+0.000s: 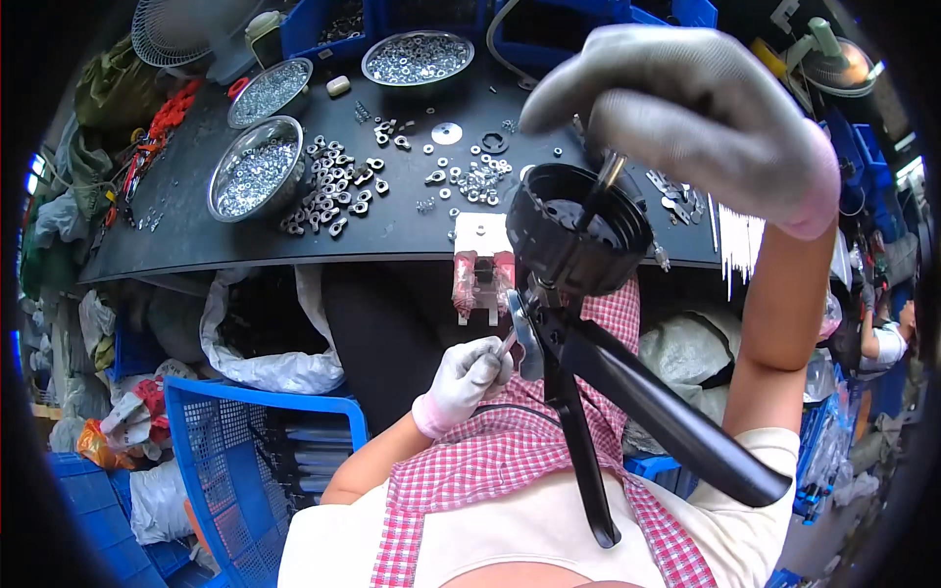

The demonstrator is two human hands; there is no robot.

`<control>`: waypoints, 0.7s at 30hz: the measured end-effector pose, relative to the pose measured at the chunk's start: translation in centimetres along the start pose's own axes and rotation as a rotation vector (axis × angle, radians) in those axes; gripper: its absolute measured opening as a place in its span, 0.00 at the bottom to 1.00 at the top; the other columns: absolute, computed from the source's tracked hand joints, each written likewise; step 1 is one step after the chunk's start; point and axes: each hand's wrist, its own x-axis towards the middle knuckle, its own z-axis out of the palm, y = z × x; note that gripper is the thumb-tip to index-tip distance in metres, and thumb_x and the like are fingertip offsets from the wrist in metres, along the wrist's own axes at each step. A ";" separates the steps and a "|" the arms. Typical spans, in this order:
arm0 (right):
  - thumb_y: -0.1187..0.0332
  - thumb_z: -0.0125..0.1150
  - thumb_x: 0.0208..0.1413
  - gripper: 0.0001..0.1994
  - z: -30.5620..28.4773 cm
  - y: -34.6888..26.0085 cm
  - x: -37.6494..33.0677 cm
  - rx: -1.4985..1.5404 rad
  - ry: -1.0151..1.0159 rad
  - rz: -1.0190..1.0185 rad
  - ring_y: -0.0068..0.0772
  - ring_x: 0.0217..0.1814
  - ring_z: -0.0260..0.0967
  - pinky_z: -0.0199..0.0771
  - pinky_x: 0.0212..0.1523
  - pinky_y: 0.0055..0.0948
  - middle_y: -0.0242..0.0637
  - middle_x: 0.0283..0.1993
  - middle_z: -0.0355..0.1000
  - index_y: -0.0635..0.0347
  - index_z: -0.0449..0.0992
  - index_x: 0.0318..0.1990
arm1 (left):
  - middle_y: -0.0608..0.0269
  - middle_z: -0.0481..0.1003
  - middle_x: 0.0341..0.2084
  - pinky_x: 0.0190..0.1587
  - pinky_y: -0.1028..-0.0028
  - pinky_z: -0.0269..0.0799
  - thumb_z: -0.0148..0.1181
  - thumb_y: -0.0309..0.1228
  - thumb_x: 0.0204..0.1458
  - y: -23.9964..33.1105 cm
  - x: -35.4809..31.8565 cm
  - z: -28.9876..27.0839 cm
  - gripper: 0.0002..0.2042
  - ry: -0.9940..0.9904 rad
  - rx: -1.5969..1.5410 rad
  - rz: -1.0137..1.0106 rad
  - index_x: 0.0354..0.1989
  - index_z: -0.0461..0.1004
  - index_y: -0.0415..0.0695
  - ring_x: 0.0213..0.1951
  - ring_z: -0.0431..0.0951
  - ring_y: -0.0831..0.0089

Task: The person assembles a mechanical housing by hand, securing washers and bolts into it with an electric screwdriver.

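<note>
Before me stands a black hand tool (578,230) with a ribbed round cup, an upright metal-tipped rod and two long spread handles. My right hand (706,118), in a grey-stained white glove, is raised over the cup. Its fingers are curled close to the rod's tip; whatever they hold is hidden. Lower down, my left hand (466,382), gloved in white, is closed with thumb and fingers pinching a thin metal piece (509,341). That piece lies beside a curved metal plate (526,338) below the cup. Left of the cup, a pale metal fixture (481,235) with red-wrapped legs sits at the table edge.
The dark table (392,235) bears a pile of metal eye fittings (338,186), loose nuts (480,181) and a washer disc (446,133). Steel bowls (257,169) of small parts stand behind. A blue crate (221,461) is at lower left; another person (887,338) is far right.
</note>
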 end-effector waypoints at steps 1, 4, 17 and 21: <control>0.73 0.42 0.60 0.14 -0.5 -0.1 -0.4 0.026 0.127 0.054 0.17 0.31 0.64 0.66 0.32 0.19 0.33 0.31 0.69 0.71 0.74 0.44 | 0.71 0.62 0.17 0.21 0.83 0.54 0.51 0.51 0.57 0.2 0.1 0.0 0.23 -0.003 -0.002 -0.005 0.26 0.66 0.40 0.18 0.59 0.85; 0.70 0.44 0.63 0.13 -2.3 4.7 -1.9 -0.071 0.357 0.200 0.17 0.32 0.65 0.68 0.35 0.21 0.34 0.32 0.69 0.66 0.74 0.45 | 0.70 0.62 0.17 0.21 0.83 0.54 0.50 0.48 0.59 1.0 0.7 0.5 0.21 -0.007 -0.026 -0.055 0.26 0.66 0.40 0.18 0.59 0.85; 0.72 0.52 0.54 0.24 13.3 22.2 -1.0 -0.460 0.419 0.407 0.44 0.69 0.51 0.52 0.67 0.35 0.48 0.63 0.59 0.59 0.62 0.60 | 0.76 0.57 0.12 0.16 0.84 0.44 0.50 0.42 0.61 3.6 0.0 0.5 0.16 0.289 -0.138 0.309 0.32 0.68 0.39 0.13 0.51 0.90; 0.76 0.45 0.55 0.16 14.7 5.8 -2.9 0.226 0.852 0.411 0.25 0.41 0.70 0.68 0.44 0.24 0.46 0.45 0.73 0.69 0.71 0.50 | 0.74 0.55 0.12 0.15 0.83 0.47 0.48 0.41 0.61 7.8 -0.1 2.2 0.18 0.369 -0.029 0.547 0.44 0.68 0.35 0.12 0.51 0.88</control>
